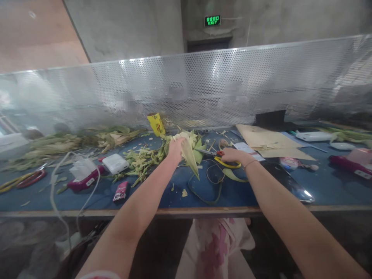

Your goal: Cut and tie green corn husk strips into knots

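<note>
My left hand (176, 148) is closed on a pale green leaf (189, 157), whose pointed end hangs down toward the table front. Behind and beside it lies a heap of green leaves and stems (147, 159). My right hand (231, 155) grips scissors (229, 163) with red and yellow handles. Their metal blades point left, toward the leaf, and reach the greenery beside my left hand; whether they touch the leaf is unclear. A loop of thin string (206, 200) and a loose leaf (235, 176) lie below the scissors.
Around the blue table (162, 198) are a white box (115, 163), a pink box (120, 191), white cables (53, 193), another pair of scissors (30, 179), a yellow packet (156, 124), brown paper (269, 141) and a dark tablet (286, 182). Perforated metal (162, 85) stands behind.
</note>
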The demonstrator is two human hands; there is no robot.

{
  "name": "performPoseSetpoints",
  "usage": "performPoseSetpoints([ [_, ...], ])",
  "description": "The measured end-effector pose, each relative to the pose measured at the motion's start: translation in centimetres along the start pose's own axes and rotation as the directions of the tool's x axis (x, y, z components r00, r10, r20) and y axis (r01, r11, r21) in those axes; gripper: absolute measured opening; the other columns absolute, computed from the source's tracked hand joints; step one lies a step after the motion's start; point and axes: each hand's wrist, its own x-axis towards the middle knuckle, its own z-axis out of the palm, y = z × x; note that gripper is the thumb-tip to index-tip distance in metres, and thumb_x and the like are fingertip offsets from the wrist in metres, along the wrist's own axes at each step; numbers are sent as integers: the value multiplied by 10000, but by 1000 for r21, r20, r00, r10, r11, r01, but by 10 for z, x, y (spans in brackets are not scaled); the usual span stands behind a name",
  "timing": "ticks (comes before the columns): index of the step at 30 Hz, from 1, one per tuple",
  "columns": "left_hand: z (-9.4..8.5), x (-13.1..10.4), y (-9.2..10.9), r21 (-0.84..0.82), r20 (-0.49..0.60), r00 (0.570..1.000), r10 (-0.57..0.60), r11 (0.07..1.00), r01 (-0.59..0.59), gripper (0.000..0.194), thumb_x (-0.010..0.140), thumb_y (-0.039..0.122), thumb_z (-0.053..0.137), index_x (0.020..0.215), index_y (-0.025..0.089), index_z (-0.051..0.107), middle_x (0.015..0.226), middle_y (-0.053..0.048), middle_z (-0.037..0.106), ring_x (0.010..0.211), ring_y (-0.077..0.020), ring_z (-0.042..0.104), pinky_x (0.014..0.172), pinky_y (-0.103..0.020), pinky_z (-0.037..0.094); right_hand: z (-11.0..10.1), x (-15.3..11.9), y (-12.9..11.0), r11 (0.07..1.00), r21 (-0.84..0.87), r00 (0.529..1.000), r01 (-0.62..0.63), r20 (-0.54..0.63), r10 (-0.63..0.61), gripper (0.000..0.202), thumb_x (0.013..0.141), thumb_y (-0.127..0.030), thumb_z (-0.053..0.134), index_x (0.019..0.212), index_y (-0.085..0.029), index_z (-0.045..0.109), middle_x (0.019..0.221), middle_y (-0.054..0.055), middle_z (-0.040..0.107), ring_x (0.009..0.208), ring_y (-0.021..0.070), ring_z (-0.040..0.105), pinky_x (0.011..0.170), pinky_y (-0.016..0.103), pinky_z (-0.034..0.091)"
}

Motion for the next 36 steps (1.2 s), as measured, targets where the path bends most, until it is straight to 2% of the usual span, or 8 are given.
performPoseSetpoints([
  [3, -3, 5, 0, -72, -62, 995, -75, 995, 70, 173, 600, 180, 587, 767, 137, 588, 634, -19, 627, 584, -138, 607, 604, -268, 487, -2, -1, 3, 1000, -10, 1000, 0, -22, -1, 183, 734, -263, 544, 784, -123, 650, 892, 154, 697, 753, 216, 644, 577, 270, 403],
  [6, -7, 10, 0, -116, -137, 986, -91, 990, 75, 175, 606, 165, 613, 777, 138, 586, 613, -5, 615, 561, -131, 597, 600, -269, 494, -4, -4, 0, 999, 30, 988, -12, -153, 16, 275, 798, -367, 525, 856, -120, 629, 962, 177, 677, 837, 247, 639, 643, 281, 412],
  [9, -10, 14, 0, -187, -218, 974, -69, 982, 27, 209, 615, 183, 663, 801, 156, 572, 621, 13, 608, 551, -126, 592, 616, -284, 504, -6, -9, -11, 982, 187, 948, 5, -313, 55, 379, 833, -482, 495, 922, -127, 590, 965, 175, 664, 869, 253, 625, 684, 281, 416],
  [13, -11, 15, 0, -250, -233, 972, 22, 965, -82, 169, 658, 195, 653, 806, 167, 577, 680, 23, 618, 576, -102, 586, 650, -264, 500, -6, -16, -29, 945, 290, 922, 149, -387, -27, 424, 797, -573, 519, 919, -167, 528, 867, 97, 653, 756, 203, 596, 658, 270, 410],
  [16, -8, 11, 0, -264, -208, 975, 73, 956, -128, 161, 676, 206, 644, 820, 164, 587, 708, 14, 634, 615, -106, 598, 678, -261, 500, -1, -20, -38, 928, 279, 917, 249, -375, -133, 439, 777, -593, 536, 898, -172, 508, 880, 88, 641, 739, 186, 574, 650, 267, 403],
  [25, 4, -4, 1, -205, -188, 978, 89, 970, -127, 179, 664, 255, 679, 795, 163, 600, 669, 21, 632, 599, -107, 597, 660, -245, 495, 7, -21, -49, 889, 357, 945, 288, -254, -204, 457, 779, -620, 524, 885, -176, 529, 963, 109, 651, 796, 206, 585, 693, 279, 423],
  [30, 12, -12, -1, -224, -136, 988, 70, 970, -99, 182, 649, 255, 691, 770, 155, 598, 628, 19, 629, 570, -104, 592, 616, -227, 484, 10, -18, -49, 850, 411, 930, 329, -300, -214, 403, 788, -577, 532, 845, -179, 559, 918, 95, 661, 783, 204, 585, 686, 280, 426],
  [36, 18, -19, -2, -266, -81, 996, 23, 963, -44, 191, 635, 246, 721, 762, 159, 608, 653, 7, 656, 600, -119, 615, 649, -248, 506, 11, -10, -44, 819, 430, 906, 379, -354, -233, 390, 794, -570, 506, 814, -186, 571, 848, 67, 655, 738, 187, 574, 651, 268, 417],
])
